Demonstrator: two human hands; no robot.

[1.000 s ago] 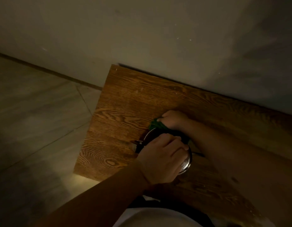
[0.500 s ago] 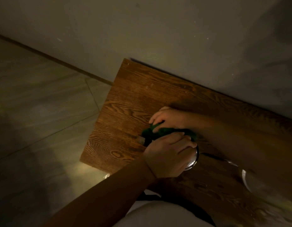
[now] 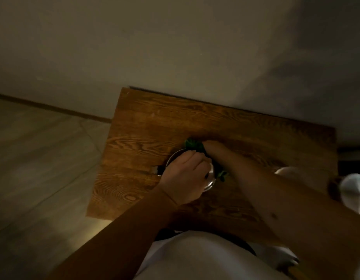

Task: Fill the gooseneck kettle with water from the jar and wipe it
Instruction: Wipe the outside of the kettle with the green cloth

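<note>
The scene is dim. A shiny steel gooseneck kettle (image 3: pixel 210 179) stands on the wooden table (image 3: pixel 146 126), mostly hidden under my hands, with its spout tip poking out to the left. My left hand (image 3: pixel 185 176) is clamped over the kettle's top. My right hand (image 3: pixel 212 147) presses a green cloth (image 3: pixel 192 145) against the kettle's far side; a bit of the cloth also shows at the kettle's right. Which object at the right edge is the jar, I cannot tell.
Two pale round metallic things, one (image 3: pixel 286 171) on the table and a larger one (image 3: pixel 354 190) at the right edge, are blurred. The table butts against a plain wall (image 3: pixel 175 47). Tiled floor (image 3: pixel 37 158) lies to the left. My white clothing fills the bottom.
My right hand and the green cloth have slid from the kettle's left front around toward its far right side. My left hand has kept its grip. The camera has shifted.
</note>
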